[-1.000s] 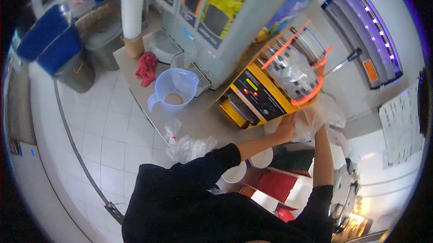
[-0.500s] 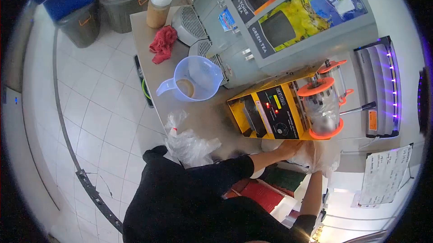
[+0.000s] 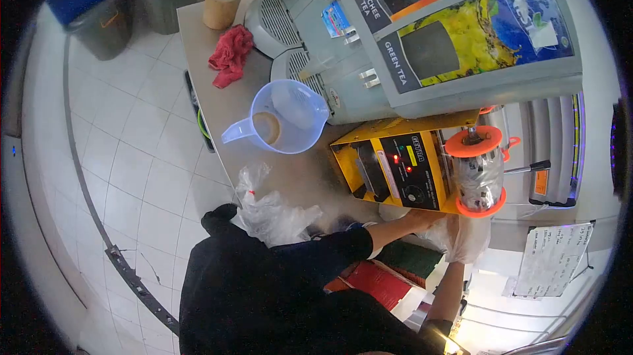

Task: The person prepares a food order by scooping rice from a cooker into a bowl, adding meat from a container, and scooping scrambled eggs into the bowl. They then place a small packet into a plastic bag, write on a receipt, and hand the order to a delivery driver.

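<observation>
My left hand (image 3: 424, 219) reaches beneath the lower right end of the yellow sealing machine (image 3: 403, 169), its fingers partly hidden at a clear plastic bag (image 3: 472, 237). From below, my right hand (image 3: 455, 228) comes up to the same bag, closed against it, and the crinkled plastic covers part of it. Just above both hands is a roll of clear film (image 3: 479, 174) between orange rims. Red lights glow on the machine's front panel.
A blue-tinted jug (image 3: 297, 118) with some brown liquid, a red cloth (image 3: 231, 55) and a knotted plastic bag (image 3: 273, 216) lie on the counter. Tea dispensers (image 3: 409, 101) stand behind. Red and green boxes (image 3: 379, 282) are below my arms.
The view has shifted, so the dispensers and machine look larger and placed differently. Both hands are still at the plastic bag beside the machine.
</observation>
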`<control>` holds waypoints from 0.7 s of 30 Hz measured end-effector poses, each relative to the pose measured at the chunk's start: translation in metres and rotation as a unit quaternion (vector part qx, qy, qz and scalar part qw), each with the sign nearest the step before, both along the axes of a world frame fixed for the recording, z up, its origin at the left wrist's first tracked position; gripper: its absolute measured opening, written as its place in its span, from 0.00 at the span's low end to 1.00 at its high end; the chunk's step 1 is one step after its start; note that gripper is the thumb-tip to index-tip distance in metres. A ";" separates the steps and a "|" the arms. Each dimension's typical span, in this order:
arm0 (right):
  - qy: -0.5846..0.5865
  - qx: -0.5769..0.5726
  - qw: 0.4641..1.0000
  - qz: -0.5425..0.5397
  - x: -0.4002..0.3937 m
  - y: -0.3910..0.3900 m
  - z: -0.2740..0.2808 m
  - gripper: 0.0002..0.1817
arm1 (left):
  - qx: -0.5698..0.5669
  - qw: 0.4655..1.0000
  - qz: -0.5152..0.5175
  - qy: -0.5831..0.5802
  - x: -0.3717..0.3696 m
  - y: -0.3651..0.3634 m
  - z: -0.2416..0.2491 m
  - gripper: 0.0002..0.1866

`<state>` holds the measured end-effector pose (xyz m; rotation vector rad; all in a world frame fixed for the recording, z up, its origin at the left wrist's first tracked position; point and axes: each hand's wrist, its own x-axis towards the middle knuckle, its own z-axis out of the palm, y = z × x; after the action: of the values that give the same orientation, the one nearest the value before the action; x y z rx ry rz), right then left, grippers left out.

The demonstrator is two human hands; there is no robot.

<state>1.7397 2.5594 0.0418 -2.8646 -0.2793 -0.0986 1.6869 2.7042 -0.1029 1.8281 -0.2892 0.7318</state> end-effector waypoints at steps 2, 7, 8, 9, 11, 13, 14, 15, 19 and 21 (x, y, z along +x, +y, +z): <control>-0.003 -0.002 1.000 -0.002 0.000 0.000 0.000 0.25 | 0.057 0.998 -0.003 0.007 0.000 0.002 -0.004 0.30; -0.088 -0.003 0.995 0.057 0.014 0.010 0.029 0.24 | -0.039 0.996 -0.072 0.045 0.044 -0.065 -0.072 0.29; -0.124 -0.017 0.988 0.089 0.019 0.009 0.040 0.24 | -0.046 0.988 -0.116 0.095 0.032 -0.051 -0.061 0.27; -0.165 -0.042 0.977 0.129 0.021 0.009 0.049 0.24 | -0.050 0.975 -0.160 0.144 0.011 -0.017 -0.040 0.25; -0.227 -0.119 0.949 0.182 0.019 0.012 0.068 0.24 | -0.063 0.969 -0.174 0.166 -0.003 0.000 -0.028 0.21; -0.066 0.108 0.991 -0.043 -0.011 0.053 0.096 0.28 | -0.073 0.982 -0.118 0.129 -0.001 -0.012 -0.034 0.17; -0.077 0.217 0.972 -0.042 -0.025 0.053 0.099 0.28 | -0.072 0.986 -0.093 0.118 0.001 -0.017 -0.036 0.16; -0.088 0.324 0.941 -0.040 -0.043 0.050 0.101 0.28 | -0.058 0.988 -0.080 0.121 0.002 -0.021 -0.035 0.16; -0.294 0.141 0.935 -0.140 -0.118 0.038 0.107 0.21 | -0.029 0.964 -0.173 0.198 -0.009 0.012 -0.009 0.16; -0.291 0.352 0.880 -0.134 -0.147 0.021 0.108 0.21 | -0.038 0.962 -0.177 0.205 -0.004 0.004 -0.010 0.18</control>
<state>1.5926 2.5803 0.1494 -2.0580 0.0535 -0.9189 1.6828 2.7080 -0.1131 1.7424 -0.2983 0.1081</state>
